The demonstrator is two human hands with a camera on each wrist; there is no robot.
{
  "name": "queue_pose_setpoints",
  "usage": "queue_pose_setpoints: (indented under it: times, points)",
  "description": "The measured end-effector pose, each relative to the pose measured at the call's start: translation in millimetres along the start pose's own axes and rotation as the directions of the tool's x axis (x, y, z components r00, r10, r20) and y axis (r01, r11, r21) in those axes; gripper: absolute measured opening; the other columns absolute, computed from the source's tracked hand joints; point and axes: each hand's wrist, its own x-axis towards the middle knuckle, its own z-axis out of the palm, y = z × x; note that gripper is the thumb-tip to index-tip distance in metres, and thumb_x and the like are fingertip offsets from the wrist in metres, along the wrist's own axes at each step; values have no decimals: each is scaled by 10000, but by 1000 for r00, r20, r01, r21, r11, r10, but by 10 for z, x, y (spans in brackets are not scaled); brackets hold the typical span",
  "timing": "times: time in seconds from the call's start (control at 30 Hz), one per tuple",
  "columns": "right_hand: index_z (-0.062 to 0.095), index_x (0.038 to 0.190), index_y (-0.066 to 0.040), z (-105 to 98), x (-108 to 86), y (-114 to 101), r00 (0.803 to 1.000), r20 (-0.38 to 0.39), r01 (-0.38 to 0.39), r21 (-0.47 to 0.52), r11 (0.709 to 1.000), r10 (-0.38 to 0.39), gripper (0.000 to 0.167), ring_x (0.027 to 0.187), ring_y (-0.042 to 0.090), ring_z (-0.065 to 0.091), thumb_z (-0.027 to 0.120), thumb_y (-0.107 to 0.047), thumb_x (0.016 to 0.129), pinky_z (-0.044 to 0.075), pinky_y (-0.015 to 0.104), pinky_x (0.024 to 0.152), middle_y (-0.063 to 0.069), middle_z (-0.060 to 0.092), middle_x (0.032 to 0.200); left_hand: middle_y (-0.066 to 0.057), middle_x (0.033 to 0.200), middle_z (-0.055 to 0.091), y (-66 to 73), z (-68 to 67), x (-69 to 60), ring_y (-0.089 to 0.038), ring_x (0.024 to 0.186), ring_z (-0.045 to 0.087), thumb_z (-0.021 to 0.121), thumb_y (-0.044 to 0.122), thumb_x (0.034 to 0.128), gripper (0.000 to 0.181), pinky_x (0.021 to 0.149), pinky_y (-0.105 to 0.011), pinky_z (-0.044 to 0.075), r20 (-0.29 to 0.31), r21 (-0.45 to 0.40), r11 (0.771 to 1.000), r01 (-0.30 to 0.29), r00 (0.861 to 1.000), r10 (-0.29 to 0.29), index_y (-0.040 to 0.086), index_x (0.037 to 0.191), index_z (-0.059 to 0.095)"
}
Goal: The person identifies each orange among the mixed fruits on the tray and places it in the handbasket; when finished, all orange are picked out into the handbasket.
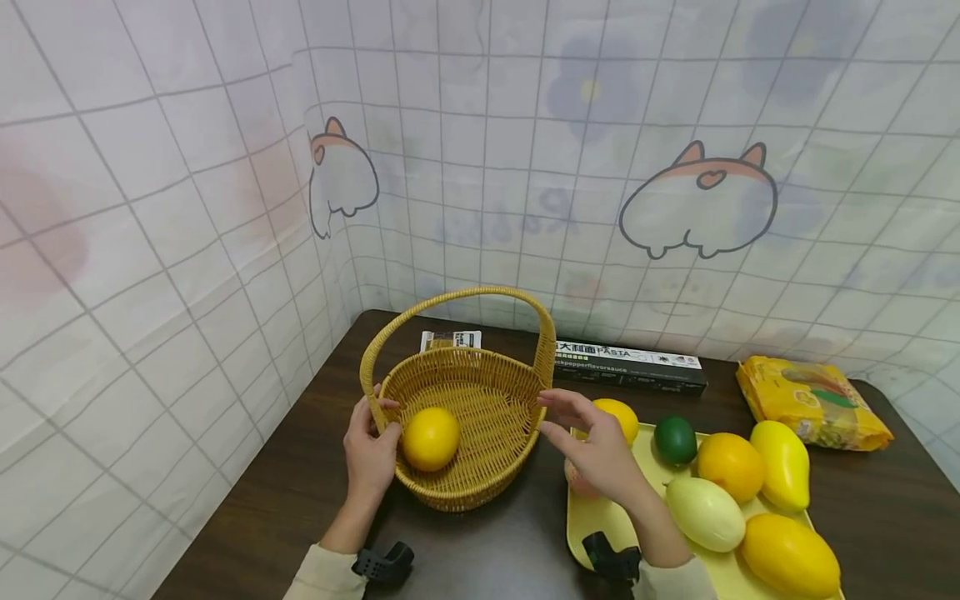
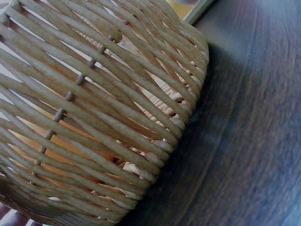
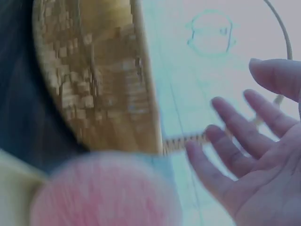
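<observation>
A woven wicker basket [image 1: 480, 417] with a tall arched handle stands on the dark table, a round orange [image 1: 431, 439] lying inside at its left. My left hand [image 1: 369, 458] grips the basket's left rim beside the handle's foot. In the left wrist view, the wicker wall [image 2: 94, 103] fills much of the picture, with fingertips [image 2: 16, 219] at the lower corner. My right hand [image 1: 600, 450] is by the right rim, fingers spread and holding nothing. In the right wrist view, that hand [image 3: 254, 160] is beside the basket [image 3: 103, 84], near a blurred pink peach [image 3: 106, 193].
A pale yellow tray [image 1: 600, 521] at the right bears several fruits, among them a dark green one [image 1: 675, 440], a mango [image 1: 782, 467] and a pale green one [image 1: 705, 512]. Behind are a pasta box [image 1: 630, 371], a small packet [image 1: 450, 340] and a yellow bag [image 1: 813, 404].
</observation>
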Motion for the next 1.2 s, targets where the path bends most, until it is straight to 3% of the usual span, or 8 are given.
queue_pose_setpoints:
  times: [0.13, 0.3, 0.53, 0.67, 0.77, 0.93, 1.2]
  points:
    - [640, 1243, -127, -200, -13, 68, 991, -126, 40, -99, 994, -53, 309, 1157, 223, 602, 652, -163, 936, 464, 348, 972, 12, 663, 1221, -86, 1430, 505, -6, 9, 3, -267, 1190, 567, 599, -76, 822, 241, 833, -215, 411, 3, 10, 1000, 10, 1000, -10, 39, 1023, 666]
    - [645, 1230, -112, -435, -52, 138, 971, -233, 5, -168, 986, -45, 286, 1111, 69, 601, 632, -162, 949, 442, 173, 930, 20, 671, 1195, -158, 1453, 469, 32, 16, 6, -340, 1240, 529, 577, -103, 836, 242, 849, -248, 411, 15, 25, 999, 24, 1000, -24, -27, 1054, 649]
    - [642, 1240, -85, -549, -78, 244, 938, -344, -22, -187, 982, -44, 291, 1114, 246, 622, 618, -120, 953, 425, 126, 915, 76, 673, 1196, -97, 1433, 500, -15, -2, -4, -289, 1186, 574, 595, -102, 828, 248, 843, -235, 417, 6, 15, 1000, 21, 1000, -21, 27, 1030, 661]
    - [625, 1270, -83, -543, -87, 322, 919, -395, -62, -180, 982, -15, 324, 1142, 227, 583, 624, -110, 947, 421, 143, 938, 87, 647, 1242, -39, 1416, 518, -41, -13, -18, -288, 1120, 605, 606, -95, 823, 266, 804, -250, 439, 1, 5, 1000, 5, 1000, -5, 70, 1022, 670]
    - [605, 1289, -63, -539, -90, 383, 916, -401, -106, -187, 977, 23, 351, 1157, 221, 555, 630, -121, 944, 449, 272, 979, 107, 618, 1274, -11, 1412, 517, -45, -9, -17, -289, 1114, 606, 607, -82, 824, 267, 804, -277, 443, 5, 7, 1000, -2, 1000, 2, 79, 1027, 673]
    - [568, 1321, -47, -521, -74, 484, 931, -348, -178, -165, 970, 111, 405, 1225, 325, 507, 643, -161, 940, 395, 494, 1022, 147, 558, 1338, -61, 1417, 513, -41, -7, -6, -294, 1122, 595, 592, -90, 827, 259, 830, -293, 437, 7, 6, 1000, -15, 1000, 15, 53, 1029, 671]
    - [503, 1376, -43, -495, -31, 570, 937, -249, -275, -86, 958, 247, 507, 1358, 399, 372, 646, -264, 943, 305, 536, 1089, 195, 455, 1439, -66, 1415, 515, -22, -4, 8, -272, 1136, 589, 595, -90, 829, 260, 875, -357, 446, -1, 4, 1000, -22, 1000, 22, 64, 1023, 673]
